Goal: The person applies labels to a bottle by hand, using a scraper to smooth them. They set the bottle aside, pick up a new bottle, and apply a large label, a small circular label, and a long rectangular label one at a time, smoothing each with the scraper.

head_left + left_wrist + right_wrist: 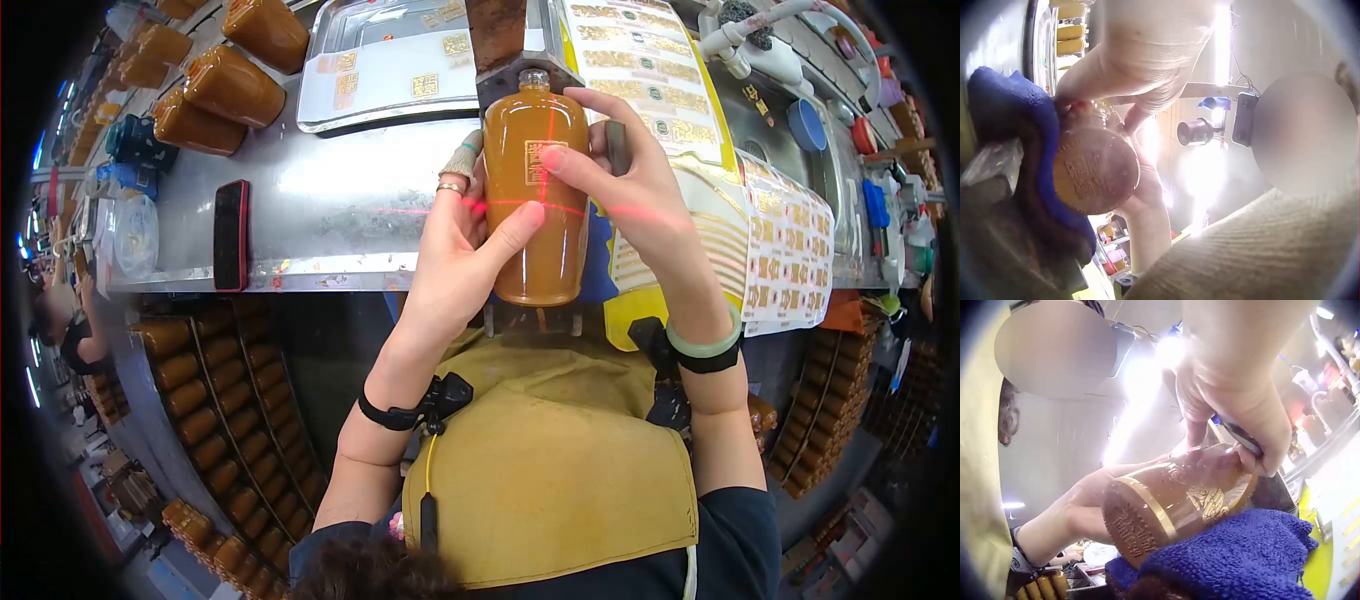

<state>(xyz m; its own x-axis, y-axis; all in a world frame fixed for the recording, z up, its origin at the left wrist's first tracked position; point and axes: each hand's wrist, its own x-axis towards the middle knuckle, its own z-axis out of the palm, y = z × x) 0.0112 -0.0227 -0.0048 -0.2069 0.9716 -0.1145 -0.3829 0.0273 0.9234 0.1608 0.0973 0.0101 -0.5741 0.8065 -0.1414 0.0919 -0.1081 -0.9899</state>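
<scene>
A glossy brown bottle (536, 240) lies on its back, its clear neck pointing away from me. Red laser lines cross over it and over a square gold character sticker (546, 162) on its front. My left hand (462, 245) grips the bottle's left side, thumb across the front; a fabric cover wraps one finger. On the other side my right hand (640, 180) holds the bottle, thumb tip on the sticker's upper edge and index finger by the shoulder. A dark flat piece (1241, 435) is tucked in the right fingers. Beneath the bottle is a blue towel (1229, 556).
Gold sticker sheets (650, 70) lie at the right, with another sheet (785, 245) near the table edge. A metal tray (390, 110) with stickers stands at the back left. Brown bottles (235, 85) stand beyond a phone (231, 235). A sink (770, 125) is at the far right.
</scene>
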